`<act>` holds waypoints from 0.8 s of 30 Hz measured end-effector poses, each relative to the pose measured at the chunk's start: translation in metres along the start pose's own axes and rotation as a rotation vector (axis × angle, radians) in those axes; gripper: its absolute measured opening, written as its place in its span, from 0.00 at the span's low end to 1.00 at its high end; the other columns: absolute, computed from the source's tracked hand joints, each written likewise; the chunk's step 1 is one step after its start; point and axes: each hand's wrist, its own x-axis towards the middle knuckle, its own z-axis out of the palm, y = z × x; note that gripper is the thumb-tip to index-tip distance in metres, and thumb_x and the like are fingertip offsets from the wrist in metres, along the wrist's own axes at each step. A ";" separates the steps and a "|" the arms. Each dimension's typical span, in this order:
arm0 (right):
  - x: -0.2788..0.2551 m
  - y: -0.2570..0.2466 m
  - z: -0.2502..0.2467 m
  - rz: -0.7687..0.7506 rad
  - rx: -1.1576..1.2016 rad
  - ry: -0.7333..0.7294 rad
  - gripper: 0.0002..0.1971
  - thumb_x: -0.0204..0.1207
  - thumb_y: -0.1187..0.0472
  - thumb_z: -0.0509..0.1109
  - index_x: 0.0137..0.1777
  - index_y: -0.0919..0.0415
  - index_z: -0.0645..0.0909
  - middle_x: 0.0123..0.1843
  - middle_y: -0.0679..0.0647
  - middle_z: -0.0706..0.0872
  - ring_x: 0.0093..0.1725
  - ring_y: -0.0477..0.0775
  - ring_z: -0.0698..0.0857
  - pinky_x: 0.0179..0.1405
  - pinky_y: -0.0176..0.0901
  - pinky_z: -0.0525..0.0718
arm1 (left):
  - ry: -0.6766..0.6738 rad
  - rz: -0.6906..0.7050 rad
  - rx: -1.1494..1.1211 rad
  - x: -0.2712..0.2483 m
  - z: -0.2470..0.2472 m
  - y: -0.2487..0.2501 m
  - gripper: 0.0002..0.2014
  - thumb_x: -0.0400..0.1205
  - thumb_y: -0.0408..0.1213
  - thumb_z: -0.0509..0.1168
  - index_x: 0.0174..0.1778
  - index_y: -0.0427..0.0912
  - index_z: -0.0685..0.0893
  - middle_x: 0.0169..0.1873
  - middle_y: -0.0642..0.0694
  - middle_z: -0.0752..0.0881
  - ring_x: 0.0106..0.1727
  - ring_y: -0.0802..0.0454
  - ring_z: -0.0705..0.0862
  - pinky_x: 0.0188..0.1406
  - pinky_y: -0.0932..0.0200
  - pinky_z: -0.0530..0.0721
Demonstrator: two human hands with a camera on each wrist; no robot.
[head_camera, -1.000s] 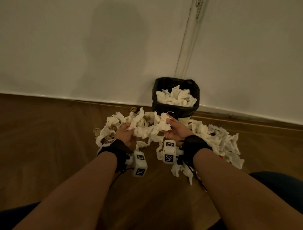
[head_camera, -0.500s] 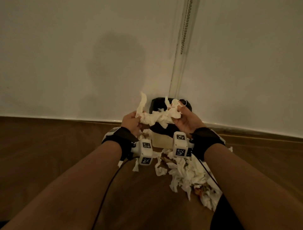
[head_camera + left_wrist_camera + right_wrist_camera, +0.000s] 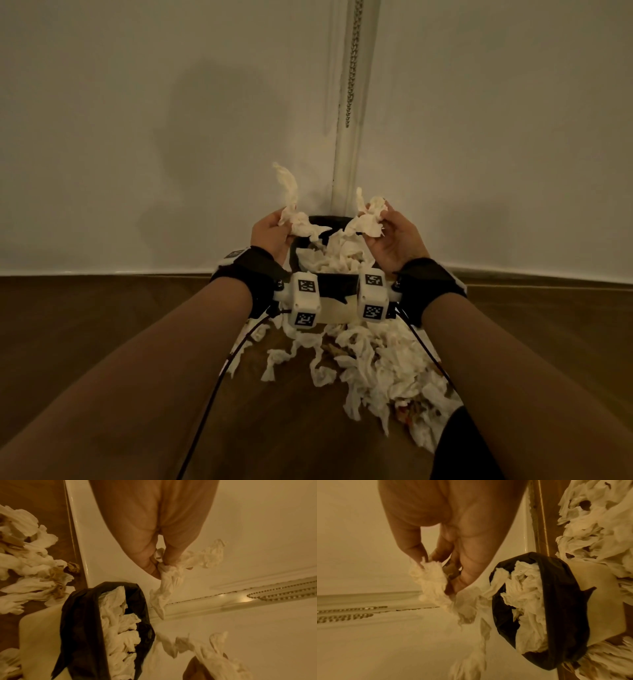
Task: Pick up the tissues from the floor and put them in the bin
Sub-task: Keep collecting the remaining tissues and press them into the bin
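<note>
A small bin [image 3: 329, 284] lined with a black bag stands against the wall, heaped with white tissues [image 3: 330, 260]. My left hand [image 3: 270, 233] pinches a crumpled tissue strip [image 3: 296, 219] just above the bin's left rim; in the left wrist view the same hand [image 3: 159, 561] holds this strip [image 3: 173, 577] over the bin [image 3: 80, 628]. My right hand [image 3: 387, 236] grips another clump of tissue [image 3: 371, 219] above the right rim, also seen with the hand [image 3: 448, 574] on the clump [image 3: 435, 588] beside the bin [image 3: 565, 608]. Many loose tissues [image 3: 376, 370] lie on the floor before the bin.
The wooden floor [image 3: 102, 342] meets a white skirting board and wall [image 3: 171, 137]. A bead chain [image 3: 352, 61] hangs along a vertical white strip behind the bin. Brown paper scraps [image 3: 15, 540] lie mixed in the floor pile. My dark-clad knee [image 3: 462, 452] is at lower right.
Both hands lifted a bundle of tissues off the floor pile up to the bin. The hands have now parted, each keeping a piece, with part of the bundle lying in the bin.
</note>
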 end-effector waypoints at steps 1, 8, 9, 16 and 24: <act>0.002 0.004 -0.003 0.004 -0.004 0.006 0.11 0.81 0.68 0.58 0.47 0.62 0.82 0.39 0.58 0.87 0.41 0.54 0.85 0.43 0.39 0.87 | 0.001 -0.013 -0.006 0.002 0.001 -0.005 0.21 0.83 0.17 0.51 0.73 0.28 0.70 0.68 0.29 0.76 0.70 0.35 0.75 0.64 0.53 0.77; 0.021 0.029 -0.029 0.054 -0.065 0.130 0.10 0.82 0.67 0.58 0.55 0.64 0.80 0.47 0.59 0.83 0.42 0.53 0.82 0.40 0.39 0.85 | 0.019 -0.054 0.124 0.021 0.000 -0.049 0.18 0.84 0.21 0.55 0.70 0.30 0.75 0.65 0.31 0.79 0.62 0.41 0.80 0.67 0.50 0.77; 0.027 0.032 -0.033 0.036 -0.102 0.190 0.11 0.81 0.68 0.60 0.60 0.64 0.80 0.49 0.60 0.83 0.43 0.54 0.82 0.43 0.41 0.84 | 0.041 -0.043 0.189 0.025 0.000 -0.053 0.18 0.83 0.21 0.55 0.69 0.30 0.76 0.65 0.31 0.80 0.63 0.41 0.79 0.69 0.47 0.76; 0.054 0.040 -0.065 -0.059 -0.698 0.457 0.16 0.79 0.70 0.61 0.66 0.71 0.77 0.42 0.53 0.83 0.40 0.51 0.83 0.44 0.43 0.84 | 0.090 0.181 0.708 0.031 -0.004 -0.074 0.13 0.81 0.31 0.61 0.54 0.45 0.89 0.55 0.43 0.88 0.58 0.47 0.83 0.57 0.65 0.78; 0.045 0.055 -0.042 -0.041 -1.820 0.276 0.13 0.83 0.70 0.52 0.40 0.66 0.75 0.59 0.60 0.80 0.66 0.63 0.75 0.69 0.55 0.66 | -0.013 0.301 1.250 0.039 -0.001 -0.080 0.12 0.82 0.33 0.61 0.57 0.44 0.87 0.62 0.41 0.77 0.60 0.45 0.79 0.57 0.61 0.74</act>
